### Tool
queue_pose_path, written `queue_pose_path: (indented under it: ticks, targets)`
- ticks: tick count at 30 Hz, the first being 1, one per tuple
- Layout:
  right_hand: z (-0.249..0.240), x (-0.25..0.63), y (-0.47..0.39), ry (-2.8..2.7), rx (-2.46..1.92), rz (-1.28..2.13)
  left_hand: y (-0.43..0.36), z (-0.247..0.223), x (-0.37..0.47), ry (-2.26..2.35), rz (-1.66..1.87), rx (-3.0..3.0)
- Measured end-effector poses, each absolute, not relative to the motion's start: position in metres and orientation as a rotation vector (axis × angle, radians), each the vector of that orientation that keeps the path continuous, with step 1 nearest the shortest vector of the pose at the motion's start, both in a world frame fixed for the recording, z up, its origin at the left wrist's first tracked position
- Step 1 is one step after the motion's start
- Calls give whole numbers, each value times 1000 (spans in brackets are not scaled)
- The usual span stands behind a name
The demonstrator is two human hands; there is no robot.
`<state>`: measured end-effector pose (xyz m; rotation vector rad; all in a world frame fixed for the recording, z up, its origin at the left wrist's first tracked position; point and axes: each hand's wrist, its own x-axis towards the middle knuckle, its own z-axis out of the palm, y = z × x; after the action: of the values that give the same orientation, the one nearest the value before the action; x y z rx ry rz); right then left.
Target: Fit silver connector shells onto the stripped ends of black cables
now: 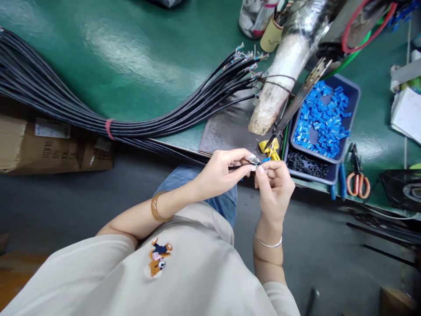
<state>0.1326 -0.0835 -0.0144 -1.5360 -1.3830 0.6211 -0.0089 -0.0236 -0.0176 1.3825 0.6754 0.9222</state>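
My left hand (222,173) is closed around the end of a black cable (177,150) that runs in from the left below the bundle. At the cable's tip, my right hand (274,184) pinches with thumb and forefinger; the thin wires there are mostly hidden by the fingers. A small blue piece (265,160) shows just beyond the fingertips, beside a yellow tool (272,148) on the table edge. Past my hands, the large bundle of black cables (154,127), tied with a red band (109,129), ends in fanned-out coloured wires.
A tray of small blue connectors (320,118) overlaps a tray of small black parts (305,166) on the right. Orange-handled pliers (358,182) lie at the table edge. A plastic-wrapped post (279,83) juts over the green table (131,57). Cardboard boxes (62,145) stand below left.
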Motion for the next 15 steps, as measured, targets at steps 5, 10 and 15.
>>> queue_pose_path:
  ticks: [5,10,15]
  targets:
    - [-11,133,-84,-1266,-1526,447,-26,-19,-8,706,867,1314]
    - [-10,138,-81,-1133,-1308,101,-21,-15,-5,715,841,1202]
    - [-15,138,-81,-1304,-1348,23,-14,-14,-3,704,831,1170]
